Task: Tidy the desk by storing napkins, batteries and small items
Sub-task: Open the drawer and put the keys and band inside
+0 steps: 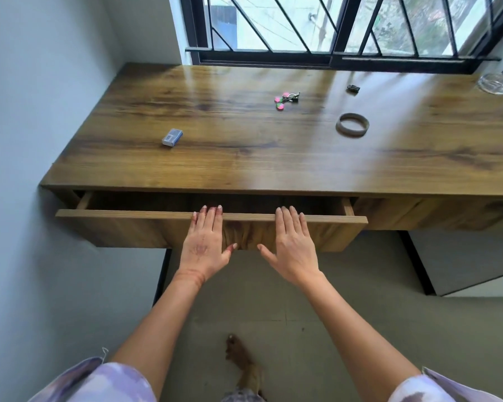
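The desk has its drawer slightly open. Left hand and right hand lie flat on its front, fingers spread, holding nothing. Push evenly, if closing. On top: ring right, box left, keys far.

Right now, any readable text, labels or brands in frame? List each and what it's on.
No text can be read.
small blue and white box: has a printed label, too small and blurred to read.
keyring with pink tags: no legible marking.
Drawer front, ring: no text.
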Tool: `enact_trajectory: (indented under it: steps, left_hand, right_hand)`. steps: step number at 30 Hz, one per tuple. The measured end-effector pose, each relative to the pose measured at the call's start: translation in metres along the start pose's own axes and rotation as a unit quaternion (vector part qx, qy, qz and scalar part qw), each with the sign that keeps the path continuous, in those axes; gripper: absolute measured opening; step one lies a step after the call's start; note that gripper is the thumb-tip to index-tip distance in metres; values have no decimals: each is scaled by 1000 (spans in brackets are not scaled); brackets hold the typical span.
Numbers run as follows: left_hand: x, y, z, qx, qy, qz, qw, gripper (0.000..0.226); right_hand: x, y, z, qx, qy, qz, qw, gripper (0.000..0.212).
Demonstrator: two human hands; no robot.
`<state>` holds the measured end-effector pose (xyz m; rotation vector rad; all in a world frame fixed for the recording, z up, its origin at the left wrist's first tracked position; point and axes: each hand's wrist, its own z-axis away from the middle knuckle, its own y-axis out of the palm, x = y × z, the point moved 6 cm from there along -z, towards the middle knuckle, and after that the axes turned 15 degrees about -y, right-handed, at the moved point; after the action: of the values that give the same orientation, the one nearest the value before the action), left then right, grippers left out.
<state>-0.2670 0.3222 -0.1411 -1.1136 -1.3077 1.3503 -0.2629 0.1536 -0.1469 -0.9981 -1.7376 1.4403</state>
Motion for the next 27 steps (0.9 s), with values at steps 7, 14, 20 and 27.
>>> enact_trajectory:
  steps: [7, 14, 20, 27]
  left_hand:
    - [2, -1, 30, -6, -8, 16, 1000, 86]
    - [10, 4, 78, -18, -7, 22, 1000, 87]
    - [17, 6, 124, -16, -5, 31, 999, 89]
    - [20, 1, 173, -8, -9, 24, 1000, 84]
  right_hand:
    - [14, -4, 26, -10, 1, -8, 1000, 84]
    - [37, -11, 70, -8, 7, -15, 1000, 85]
    - [59, -15, 109, -10, 17, 2, 1000, 87]
    - [81, -25, 150, -2, 27, 8, 1000, 86]
